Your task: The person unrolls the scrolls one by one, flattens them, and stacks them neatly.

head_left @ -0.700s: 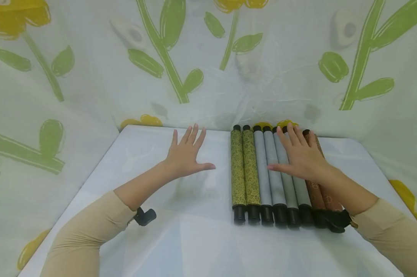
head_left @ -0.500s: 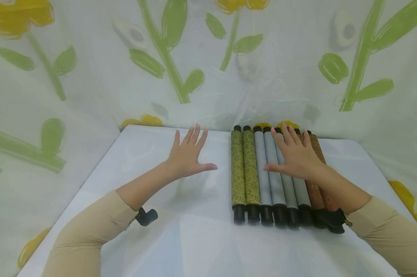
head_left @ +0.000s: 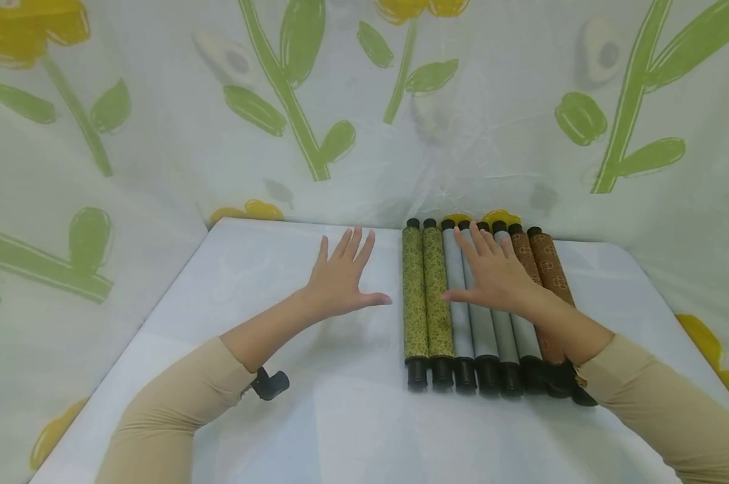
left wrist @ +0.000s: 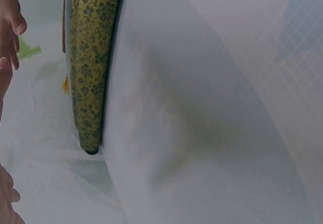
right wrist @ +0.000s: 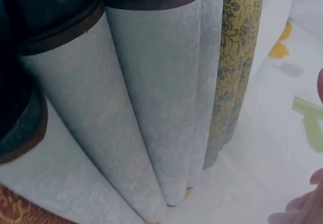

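Eight rolled scrolls lie side by side on the bench [head_left: 249, 289], right of its middle, running from near to far: two yellow-green patterned scrolls [head_left: 415, 296] at the left, four grey scrolls [head_left: 462, 329] in the middle and two brown scrolls [head_left: 551, 269] at the right. The left hand [head_left: 340, 279] hangs over the bare part of the bench left of the row, fingers straight and fanned wide, with hold of nothing. The right hand [head_left: 491, 272] is spread just as wide above the grey scrolls, thumb pointing left towards the yellow-green pair; it too grips nothing and seems apart from the cloth. The likeliest trouble, I judge, comes from round bodies packed so closely: a sideways nudge on one could set its neighbours rolling and break up the row. The far ends sit close by the far edge of the bench, so a push that way might send one over. The black wrist camera [head_left: 562, 372] under the right sleeve [head_left: 654, 390] lines up with the near black end knobs [head_left: 488, 374]; how high it sits above them I cannot tell, but a lowered wrist could knock them.
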`<state>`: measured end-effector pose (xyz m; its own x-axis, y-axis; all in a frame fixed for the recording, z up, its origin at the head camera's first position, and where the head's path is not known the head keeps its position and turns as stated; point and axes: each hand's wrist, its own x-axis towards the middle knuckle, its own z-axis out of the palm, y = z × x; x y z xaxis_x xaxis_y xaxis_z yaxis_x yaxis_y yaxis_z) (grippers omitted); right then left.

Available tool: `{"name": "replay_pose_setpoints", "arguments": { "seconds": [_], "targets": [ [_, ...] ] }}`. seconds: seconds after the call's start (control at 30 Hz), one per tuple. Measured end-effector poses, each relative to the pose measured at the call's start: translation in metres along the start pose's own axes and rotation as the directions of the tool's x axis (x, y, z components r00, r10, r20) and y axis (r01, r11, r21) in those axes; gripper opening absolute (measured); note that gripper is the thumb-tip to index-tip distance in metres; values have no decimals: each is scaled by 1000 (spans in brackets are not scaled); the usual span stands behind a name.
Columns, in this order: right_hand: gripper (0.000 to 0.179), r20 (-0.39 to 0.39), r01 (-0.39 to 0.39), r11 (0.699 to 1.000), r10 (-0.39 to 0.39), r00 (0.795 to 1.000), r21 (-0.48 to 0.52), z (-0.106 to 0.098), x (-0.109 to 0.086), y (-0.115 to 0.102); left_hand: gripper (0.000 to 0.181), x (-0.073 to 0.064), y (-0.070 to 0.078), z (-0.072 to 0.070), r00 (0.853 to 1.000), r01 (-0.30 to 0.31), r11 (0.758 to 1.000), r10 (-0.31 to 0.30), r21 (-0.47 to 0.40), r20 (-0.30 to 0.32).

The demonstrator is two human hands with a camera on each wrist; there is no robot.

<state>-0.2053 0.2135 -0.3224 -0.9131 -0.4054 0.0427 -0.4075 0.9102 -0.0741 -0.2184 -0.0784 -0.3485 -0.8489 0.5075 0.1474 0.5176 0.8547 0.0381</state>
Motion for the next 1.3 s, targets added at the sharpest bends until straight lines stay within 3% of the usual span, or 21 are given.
{"name": "replay_pose_setpoints", "arguments": {
  "seconds": [0.27, 0.53, 0.9, 1.07, 1.3],
  "targets": [
    [109, 21, 0, 999, -1, 1000, 49, 13, 10, -5, 111, 5, 15, 10, 999, 36, 997, -33, -74, 38],
    [108, 52, -78, 978, 69, 996, 195, 28, 18, -11, 112, 7, 29, 25, 998, 19, 993, -11, -117, 64],
    [100, 172, -185, 864, 116, 978, 468, 44, 32, -9, 113, 13, 36, 46, 998, -14, 992, 21, -123, 55],
    [100, 203, -217, 831, 128, 971, 513, 47, 35, -7, 113, 16, 39, 58, 998, -15, 994, 22, -110, 67],
    [101, 255, -297, 792, 185, 949, 533, 46, 43, -18, 115, 21, 44, 69, 995, 15, 985, 2, -173, 99]
  ]
}}
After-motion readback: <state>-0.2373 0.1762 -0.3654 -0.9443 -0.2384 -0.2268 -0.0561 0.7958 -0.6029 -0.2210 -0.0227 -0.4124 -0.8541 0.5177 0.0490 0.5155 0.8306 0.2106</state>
